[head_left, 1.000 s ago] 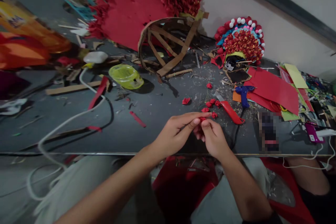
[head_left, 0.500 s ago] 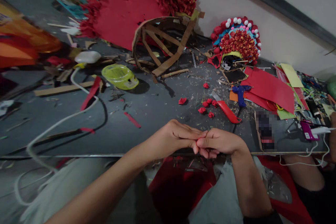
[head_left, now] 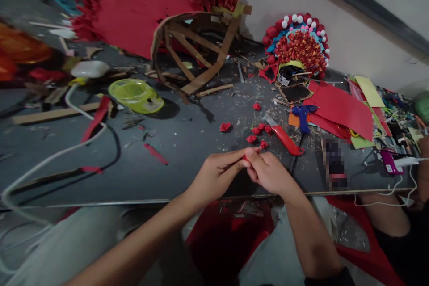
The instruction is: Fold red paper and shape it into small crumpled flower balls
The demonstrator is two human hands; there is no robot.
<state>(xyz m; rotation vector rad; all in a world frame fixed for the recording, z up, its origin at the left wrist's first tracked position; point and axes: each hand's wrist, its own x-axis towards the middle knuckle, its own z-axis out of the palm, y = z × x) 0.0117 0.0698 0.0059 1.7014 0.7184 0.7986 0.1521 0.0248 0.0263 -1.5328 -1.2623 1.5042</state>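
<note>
My left hand [head_left: 217, 173] and my right hand [head_left: 271, 173] meet fingertip to fingertip above the table's front edge. Both are closed in a pinch on a small red paper piece [head_left: 246, 157], mostly covered by the fingers. Just beyond them lie several crumpled red paper rosettes, among them one larger rosette [head_left: 225, 127] and one farther back [head_left: 256, 106]. A red-handled utility knife [head_left: 287, 139] rests beside the rosettes, its blade pointing away to the left.
A blue glue gun [head_left: 303, 115] and red paper sheets [head_left: 342, 109] lie right. A cardboard frame [head_left: 206, 82], a yellow-green plastic case [head_left: 136, 96] and a white cable [head_left: 67, 154] are left. A phone [head_left: 335, 163] sits near the edge. Another person's arm [head_left: 385, 210] shows at far right.
My joined hands have moved up and slightly left, and the fingers now pinch more tightly together. The camera view has shifted a little, moving the table items left.
</note>
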